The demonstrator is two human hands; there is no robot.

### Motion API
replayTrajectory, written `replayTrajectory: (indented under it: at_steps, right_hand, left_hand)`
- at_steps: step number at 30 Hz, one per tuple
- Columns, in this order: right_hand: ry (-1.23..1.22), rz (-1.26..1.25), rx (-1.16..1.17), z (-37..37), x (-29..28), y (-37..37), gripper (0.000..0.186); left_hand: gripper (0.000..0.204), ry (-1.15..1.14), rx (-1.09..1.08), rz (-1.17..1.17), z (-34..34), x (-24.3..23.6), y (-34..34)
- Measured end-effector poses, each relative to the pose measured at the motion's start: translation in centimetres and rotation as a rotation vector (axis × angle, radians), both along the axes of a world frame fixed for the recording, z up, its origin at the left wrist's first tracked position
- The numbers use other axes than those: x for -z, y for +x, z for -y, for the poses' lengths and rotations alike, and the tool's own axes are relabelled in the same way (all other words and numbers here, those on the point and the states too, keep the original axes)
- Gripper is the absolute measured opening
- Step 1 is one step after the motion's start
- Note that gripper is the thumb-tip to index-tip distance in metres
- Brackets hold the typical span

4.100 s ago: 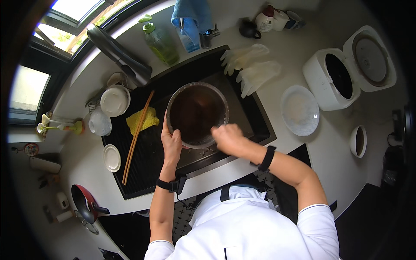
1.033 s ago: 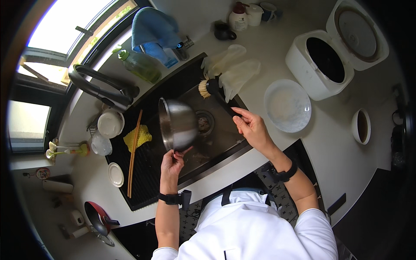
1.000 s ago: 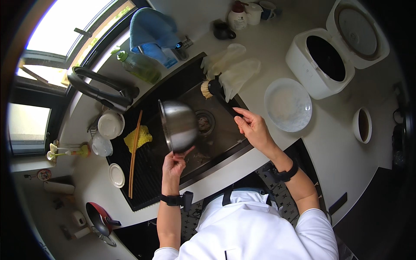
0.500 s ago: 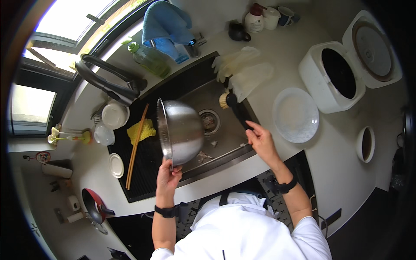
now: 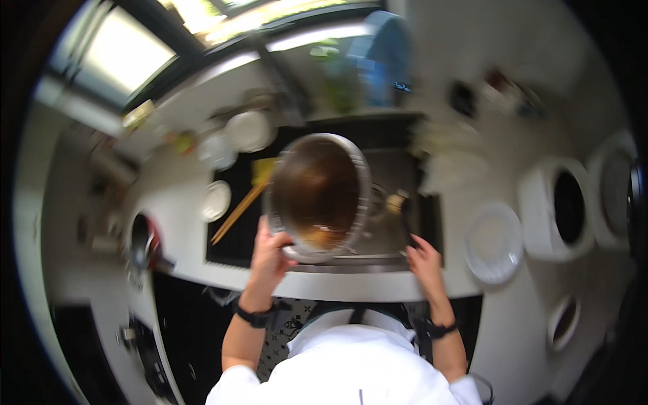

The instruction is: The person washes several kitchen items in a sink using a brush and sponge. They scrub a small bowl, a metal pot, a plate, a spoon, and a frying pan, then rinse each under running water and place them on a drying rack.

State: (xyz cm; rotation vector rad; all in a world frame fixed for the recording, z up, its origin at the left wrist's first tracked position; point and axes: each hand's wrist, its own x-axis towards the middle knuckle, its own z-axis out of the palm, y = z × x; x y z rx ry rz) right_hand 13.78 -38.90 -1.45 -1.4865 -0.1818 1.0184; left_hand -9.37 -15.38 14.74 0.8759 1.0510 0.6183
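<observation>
A stainless steel mixing bowl is tilted over the sink, its opening turned toward me. My left hand grips its rim at the lower left. Inside, the bowl looks dark and brownish, blurred by motion. My right hand, at the sink's front right, has its fingers closed around the handle end of a dish brush with pale bristles and a black handle. The brush is over the sink basin, right of the bowl and apart from it. The bowl hides most of the drain.
Wooden chopsticks and a yellow cloth lie on the black drainboard left of the bowl. Behind stand a faucet and a green bottle. Pale gloves, a white plate and an open white cooker are to the right.
The bowl has turned from side-on so its opening faces me. My left hand still holds the rim, and the brush remains in my right hand. The whole view has swung round.
</observation>
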Motion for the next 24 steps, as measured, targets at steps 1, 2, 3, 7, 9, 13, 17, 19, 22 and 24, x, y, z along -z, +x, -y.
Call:
replayTrajectory:
  at_steps: [1, 2, 3, 7, 9, 13, 17, 19, 22, 24]
  right_hand:
    - [-0.034, -0.027, -0.007, 0.3, -0.3, 0.4, 0.046]
    - [-0.042, -0.025, -0.043, 0.5, -0.6, 0.6, 0.045]
    - [-0.039, -0.011, -0.072, 0.5, -0.7, 0.8, 0.044]
    - [-0.067, -0.005, -0.08, -0.5, -1.8, 0.5, 0.043]
    - [-0.061, 0.005, -0.096, -1.3, -2.5, -0.1, 0.043]
    - [-0.049, 0.042, -0.139, -2.9, -3.5, -1.7, 0.044]
    - [-0.05, 0.096, -0.117, -4.6, -3.4, -4.2, 0.043]
    - [-0.044, 0.107, -0.086, -5.4, -3.3, -5.7, 0.043]
    - [-0.047, 0.12, -0.053, -6.2, -3.6, -8.2, 0.041]
    - [-0.038, 0.114, -0.051, -6.6, -4.2, -9.7, 0.041]
  left_hand:
    - [0.052, 0.022, -0.009, 0.052, -0.2, -0.2, -0.8]
    - [0.052, 0.032, -0.064, 0.081, -0.2, -0.4, -2.0]
    - [0.052, 0.055, -0.097, 0.126, -0.4, -0.4, -3.4]
    - [0.051, 0.158, -0.395, 0.127, -2.5, -0.5, -9.5]
    - [0.043, 0.143, -0.566, 0.089, -5.2, -0.4, -13.2]
    - [0.054, 0.234, -0.801, 0.052, -13.5, 1.5, -19.6]
    - [0.077, 0.165, -1.033, 0.031, -22.6, 4.3, -24.9]
    - [0.084, 0.183, -1.028, 0.015, -25.9, 5.3, -26.8]
    - [0.084, 0.156, -1.05, -0.006, -28.8, 6.3, -28.4]
    - [0.083, 0.157, -1.051, -0.037, -30.0, 6.9, -29.2]
